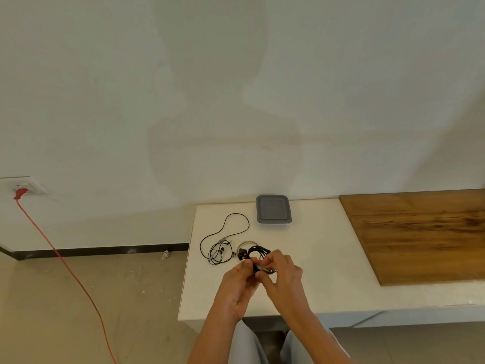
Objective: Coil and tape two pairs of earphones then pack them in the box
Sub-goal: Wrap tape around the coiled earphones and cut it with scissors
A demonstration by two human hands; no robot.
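A coiled black pair of earphones (258, 252) is held above the white table (328, 271) between both hands. My left hand (240, 285) pinches the coil from below left, and my right hand (282, 270) pinches it from the right with curled fingers. Just behind the coil lies a ring-shaped roll of clear tape (245, 244). A second black pair of earphones (221, 241) lies loose and uncoiled on the table to the left. The grey lidded box (273, 209) stands shut at the back of the table.
A brown wooden board (420, 232) covers the right part of the table. A red cable (60, 258) runs from a wall socket (23, 186) across the floor on the left. My knees show under the table's front edge.
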